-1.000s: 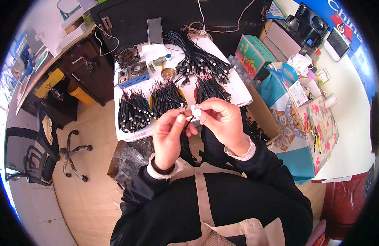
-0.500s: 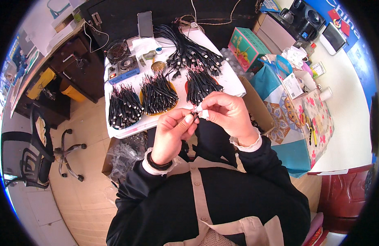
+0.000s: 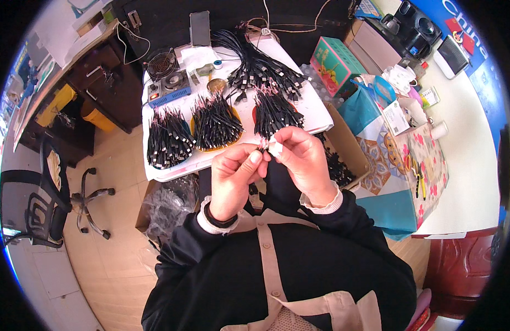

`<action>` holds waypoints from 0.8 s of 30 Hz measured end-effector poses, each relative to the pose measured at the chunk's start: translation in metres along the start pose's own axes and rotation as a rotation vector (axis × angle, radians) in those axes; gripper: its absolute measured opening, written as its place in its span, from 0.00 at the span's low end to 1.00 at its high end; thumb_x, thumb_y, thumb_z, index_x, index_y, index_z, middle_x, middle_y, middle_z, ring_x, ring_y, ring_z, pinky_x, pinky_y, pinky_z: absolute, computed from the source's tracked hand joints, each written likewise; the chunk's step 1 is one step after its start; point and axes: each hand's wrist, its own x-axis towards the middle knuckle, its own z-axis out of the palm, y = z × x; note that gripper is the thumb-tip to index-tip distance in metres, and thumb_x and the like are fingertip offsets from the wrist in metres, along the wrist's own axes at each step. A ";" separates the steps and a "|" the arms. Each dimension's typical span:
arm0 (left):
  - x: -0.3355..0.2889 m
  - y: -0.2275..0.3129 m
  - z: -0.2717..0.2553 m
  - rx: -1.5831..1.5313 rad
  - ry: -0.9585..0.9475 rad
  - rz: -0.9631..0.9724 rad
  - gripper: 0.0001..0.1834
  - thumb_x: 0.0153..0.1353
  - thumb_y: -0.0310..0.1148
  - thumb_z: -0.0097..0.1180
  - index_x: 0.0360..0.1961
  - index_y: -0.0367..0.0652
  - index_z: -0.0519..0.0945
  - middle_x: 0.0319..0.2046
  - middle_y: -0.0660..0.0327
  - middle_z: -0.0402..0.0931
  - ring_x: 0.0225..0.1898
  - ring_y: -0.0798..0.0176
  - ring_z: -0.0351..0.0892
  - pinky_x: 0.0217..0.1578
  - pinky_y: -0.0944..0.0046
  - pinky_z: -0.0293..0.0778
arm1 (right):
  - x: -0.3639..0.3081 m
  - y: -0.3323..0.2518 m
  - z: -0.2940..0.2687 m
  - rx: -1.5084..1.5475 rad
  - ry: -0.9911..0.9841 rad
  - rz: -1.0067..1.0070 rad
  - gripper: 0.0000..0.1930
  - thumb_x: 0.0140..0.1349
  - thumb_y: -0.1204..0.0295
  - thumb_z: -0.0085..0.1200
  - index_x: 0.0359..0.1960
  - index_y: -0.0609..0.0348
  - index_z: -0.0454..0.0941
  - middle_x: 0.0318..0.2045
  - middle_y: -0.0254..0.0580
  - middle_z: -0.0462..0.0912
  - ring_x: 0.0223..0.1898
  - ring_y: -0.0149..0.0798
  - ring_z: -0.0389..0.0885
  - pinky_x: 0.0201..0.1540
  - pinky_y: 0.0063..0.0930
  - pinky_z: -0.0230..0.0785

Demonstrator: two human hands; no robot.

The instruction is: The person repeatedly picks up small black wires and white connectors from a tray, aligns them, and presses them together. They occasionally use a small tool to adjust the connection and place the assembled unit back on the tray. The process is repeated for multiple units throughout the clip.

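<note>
In front of my chest, at the near edge of a white table [image 3: 178, 172], both hands meet. My left hand [image 3: 233, 177] pinches a short black cable [image 3: 263, 148] with pinkish wire ends pointing up; the fingers hide most of it. My right hand [image 3: 306, 165], white coverings on its fingertips, pinches at those wire ends. What exactly sits between its fingertips is too small to make out. Just beyond lie a left cable bundle [image 3: 170, 138], a middle cable bundle [image 3: 215, 122] on a yellow tray and a right cable bundle [image 3: 277, 113], all black with pinkish ends.
Farther back are a blue bench device [image 3: 169, 95], a small fan [image 3: 162, 65], a round amber tin [image 3: 216, 85], a blue spool [image 3: 217, 64], a propped phone [image 3: 200, 28] and longer cables [image 3: 266, 69]. A cardboard box [image 3: 351, 144] with black cables stands right; a plastic bag [image 3: 169, 212] lies left below.
My right hand has tilted more upright and its wrist has come slightly inward. The left hand keeps its pinch on the cable. The whole view has shifted a little.
</note>
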 end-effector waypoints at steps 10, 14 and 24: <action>-0.004 0.000 -0.002 0.140 -0.009 0.003 0.07 0.67 0.26 0.52 0.38 0.34 0.80 0.23 0.66 0.76 0.19 0.81 0.61 0.20 0.79 0.54 | -0.002 -0.006 -0.003 -0.275 -0.032 -0.062 0.06 0.63 0.79 0.55 0.41 0.69 0.76 0.35 0.36 0.81 0.34 0.23 0.79 0.40 0.17 0.71; -0.004 0.000 -0.002 0.121 -0.019 0.002 0.07 0.67 0.26 0.52 0.39 0.34 0.80 0.23 0.65 0.77 0.19 0.81 0.61 0.19 0.80 0.53 | -0.004 0.000 -0.004 -0.192 -0.016 -0.092 0.07 0.63 0.78 0.56 0.41 0.67 0.76 0.35 0.34 0.81 0.33 0.21 0.77 0.38 0.15 0.69; -0.006 0.001 -0.003 -0.006 -0.061 0.001 0.08 0.67 0.24 0.50 0.40 0.31 0.79 0.25 0.57 0.78 0.20 0.76 0.65 0.20 0.77 0.57 | -0.006 0.019 0.000 0.482 -0.053 0.232 0.07 0.66 0.75 0.53 0.42 0.64 0.76 0.34 0.37 0.81 0.33 0.26 0.78 0.37 0.18 0.70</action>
